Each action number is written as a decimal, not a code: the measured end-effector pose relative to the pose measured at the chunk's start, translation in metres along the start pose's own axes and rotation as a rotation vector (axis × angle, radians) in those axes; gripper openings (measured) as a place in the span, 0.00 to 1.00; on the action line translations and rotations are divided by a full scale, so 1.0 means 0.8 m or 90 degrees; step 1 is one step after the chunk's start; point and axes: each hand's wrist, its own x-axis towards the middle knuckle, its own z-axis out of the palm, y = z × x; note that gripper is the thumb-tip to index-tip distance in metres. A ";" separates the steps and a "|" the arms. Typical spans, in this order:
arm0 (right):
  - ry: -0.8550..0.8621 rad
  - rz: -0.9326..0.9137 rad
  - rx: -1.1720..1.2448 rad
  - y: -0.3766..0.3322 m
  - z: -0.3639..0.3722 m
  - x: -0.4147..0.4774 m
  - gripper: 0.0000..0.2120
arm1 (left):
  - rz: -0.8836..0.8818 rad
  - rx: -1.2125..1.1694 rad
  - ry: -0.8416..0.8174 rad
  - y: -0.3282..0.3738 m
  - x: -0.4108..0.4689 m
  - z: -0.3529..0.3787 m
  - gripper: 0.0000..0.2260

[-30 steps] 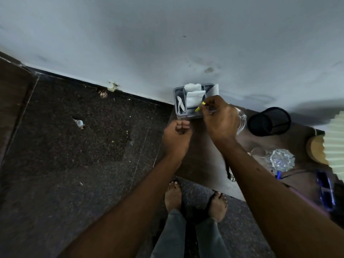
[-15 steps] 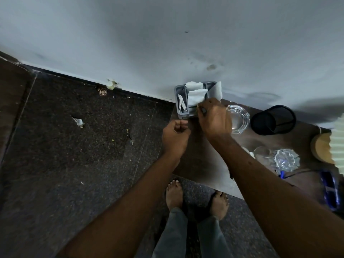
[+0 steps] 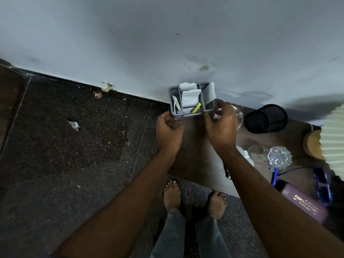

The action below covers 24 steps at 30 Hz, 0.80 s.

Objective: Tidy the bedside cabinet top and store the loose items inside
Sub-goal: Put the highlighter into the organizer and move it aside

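A grey organiser tray (image 3: 172, 90) stands at the back left corner of the dark wooden cabinet top (image 3: 197, 151), against the wall. White tissues (image 3: 189, 97) fill its middle, a white item (image 3: 176, 106) lies in its left compartment, and a yellow marker (image 3: 196, 108) leans in the front middle one. My left hand (image 3: 169, 131) is curled by the tray's front left corner, with nothing visible in it. My right hand (image 3: 221, 125) hovers at the tray's front right corner with fingers apart and empty, partly covering a glass ashtray (image 3: 240, 116).
To the right stand a black mesh pen cup (image 3: 266, 118), a clear glass (image 3: 257, 152), a crystal ornament (image 3: 279, 157), a pleated lampshade (image 3: 335, 142) on a wooden base (image 3: 312, 146), a blue pen (image 3: 273, 175), blue glasses (image 3: 322, 183) and a purple bottle (image 3: 305, 203). Littered dark floor lies left.
My right hand has let go of the yellow marker, which now rests in the organiser, and has drawn back to the right. My left hand has moved up beside the tray's corner.
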 end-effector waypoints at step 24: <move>-0.038 0.127 0.140 0.008 0.019 -0.042 0.27 | 0.063 0.043 -0.101 0.020 0.010 -0.011 0.28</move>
